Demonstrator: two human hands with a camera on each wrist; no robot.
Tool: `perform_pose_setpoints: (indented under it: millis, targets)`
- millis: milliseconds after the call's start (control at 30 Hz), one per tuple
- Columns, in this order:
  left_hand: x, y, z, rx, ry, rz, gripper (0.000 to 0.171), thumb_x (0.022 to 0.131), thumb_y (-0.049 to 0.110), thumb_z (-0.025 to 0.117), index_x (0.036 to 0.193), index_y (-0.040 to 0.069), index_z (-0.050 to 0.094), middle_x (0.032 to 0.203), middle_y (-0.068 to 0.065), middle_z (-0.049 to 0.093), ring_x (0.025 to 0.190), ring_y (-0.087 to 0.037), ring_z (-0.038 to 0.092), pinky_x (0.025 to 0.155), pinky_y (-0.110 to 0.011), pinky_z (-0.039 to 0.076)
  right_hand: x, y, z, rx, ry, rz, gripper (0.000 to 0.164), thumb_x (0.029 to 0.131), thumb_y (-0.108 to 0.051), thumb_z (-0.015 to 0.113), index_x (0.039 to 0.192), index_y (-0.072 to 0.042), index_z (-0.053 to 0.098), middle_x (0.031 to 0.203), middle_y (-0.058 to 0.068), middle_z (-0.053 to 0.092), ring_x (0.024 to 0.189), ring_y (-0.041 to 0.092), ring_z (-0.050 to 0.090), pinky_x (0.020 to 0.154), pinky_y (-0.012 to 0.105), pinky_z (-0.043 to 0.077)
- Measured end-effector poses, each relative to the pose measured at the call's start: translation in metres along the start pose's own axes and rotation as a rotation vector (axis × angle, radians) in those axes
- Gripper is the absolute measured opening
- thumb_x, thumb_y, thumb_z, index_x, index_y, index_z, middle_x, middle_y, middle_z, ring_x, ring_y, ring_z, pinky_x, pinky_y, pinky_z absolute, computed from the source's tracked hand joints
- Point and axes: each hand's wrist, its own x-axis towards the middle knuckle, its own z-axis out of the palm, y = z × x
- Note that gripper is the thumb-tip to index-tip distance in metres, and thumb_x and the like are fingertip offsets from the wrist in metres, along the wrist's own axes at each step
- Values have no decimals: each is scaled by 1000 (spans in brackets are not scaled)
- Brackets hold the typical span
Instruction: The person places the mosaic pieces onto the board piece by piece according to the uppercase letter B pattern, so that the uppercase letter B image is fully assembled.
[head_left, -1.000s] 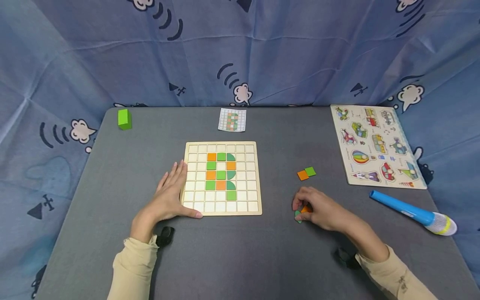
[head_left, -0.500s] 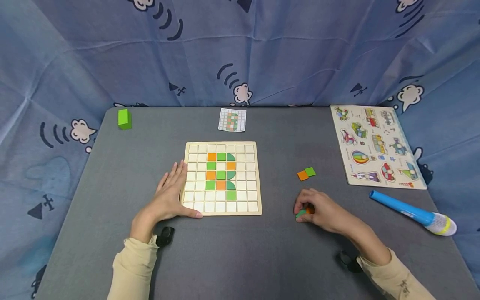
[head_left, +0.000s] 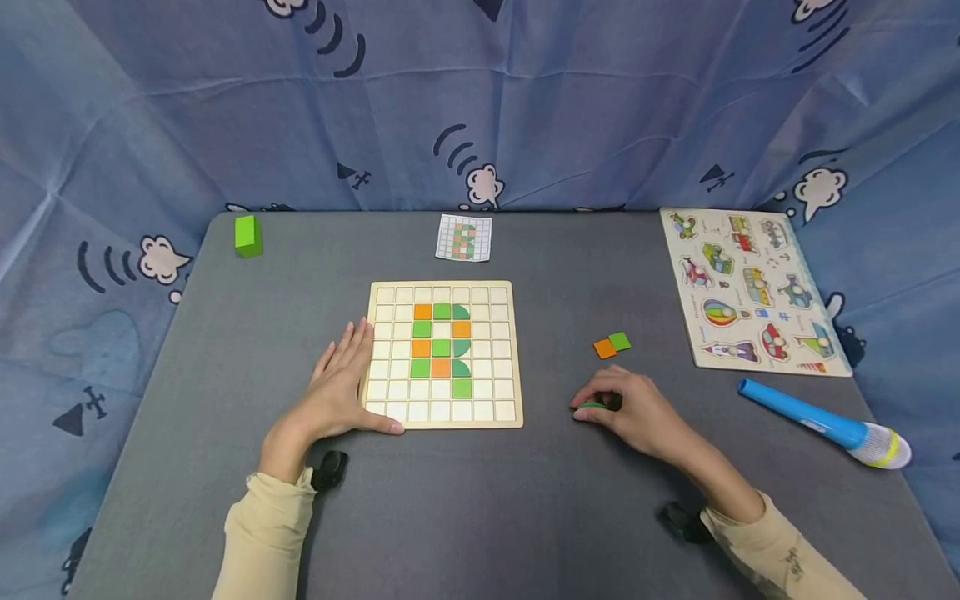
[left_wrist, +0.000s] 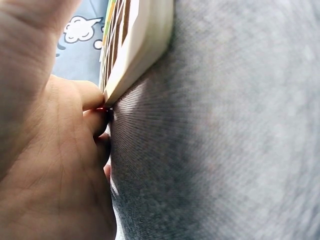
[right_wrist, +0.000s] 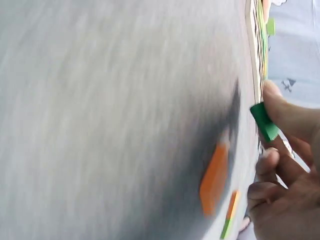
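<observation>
My left hand (head_left: 333, 396) lies along the left edge of a wooden grid board (head_left: 483, 412), fingers straight, thumb at its near edge. In the left wrist view its fingers meet the board's side (left_wrist: 145, 55). Orange, green and rounded dark green tiles fill several cells in the board's middle. Right of the board, my right hand (head_left: 641, 412) pinches a dark green tile (right_wrist: 263, 121) between thumb and fingers, above the table. Beneath that hand, an orange tile (right_wrist: 215, 177) lies on the table, hidden in the head view. Beyond it lie another orange tile (head_left: 604, 348) and a light green tile (head_left: 619, 341).
A small pattern card (head_left: 464, 238) lies behind the board. At the far left stands a green block (head_left: 248, 237). To the right are a picture puzzle board (head_left: 750, 287) and a blue toy microphone (head_left: 817, 421). A patterned blue cloth (head_left: 585, 125) hangs behind the table.
My right hand has picked up the dark green tile, leaving the orange one beneath, and moved slightly left and away from me. My left hand stays at the board.
</observation>
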Motion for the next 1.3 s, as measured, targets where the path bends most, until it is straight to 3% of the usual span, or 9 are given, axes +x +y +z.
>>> perform_pose_setpoints:
  millis: [167,367,500,667,967,1167,1300]
  targets:
    - [0,0,0,3,3,0,151,57,65,89,160,8,-5,169,-7,-8,155,-26,-10,122,-54,-1,7,-10,13,136,51,12,14,79,-15,85,85,-24,76,71,-10,61,62,10,52,57,24,44]
    - [0,0,0,-1,2,-5,151,56,64,89,160,8,-5,169,-7,-8,155,-25,-10,122,-53,-1,17,-28,28,373,-19,88,9,82,-13,82,88,-15,75,78,0,72,67,20,69,61,26,54]
    - [0,0,0,2,2,-5,151,57,64,89,160,8,-5,169,-7,-8,155,-26,-10,122,-53,-1,27,-40,38,460,-50,113,9,81,-13,83,87,-14,76,79,4,72,66,24,68,58,25,54]
    - [0,1,0,0,0,-8,151,56,63,90,160,8,-5,169,-7,-8,155,-26,-10,122,-53,-1,37,-55,52,398,-52,120,9,82,-18,84,85,-20,76,72,-1,68,59,16,59,52,23,47]
    - [0,0,0,11,-1,-8,152,56,65,89,160,9,-6,169,-6,-9,155,-25,-11,122,-53,-2,55,-78,74,329,-9,127,8,81,-17,85,80,-18,76,71,-7,68,64,12,61,58,25,48]
    - [0,0,-1,7,-7,-14,151,56,65,89,160,8,-6,169,-6,-9,155,-25,-11,122,-53,-2,63,-86,84,225,12,164,11,79,-24,86,77,-26,75,71,-12,64,71,11,51,67,30,44]
    - [0,0,0,7,-4,-12,151,56,65,89,160,8,-5,169,-7,-8,155,-25,-10,122,-53,-2,65,-89,87,158,15,170,13,78,-25,87,75,-27,74,69,-14,61,69,12,46,81,38,39]
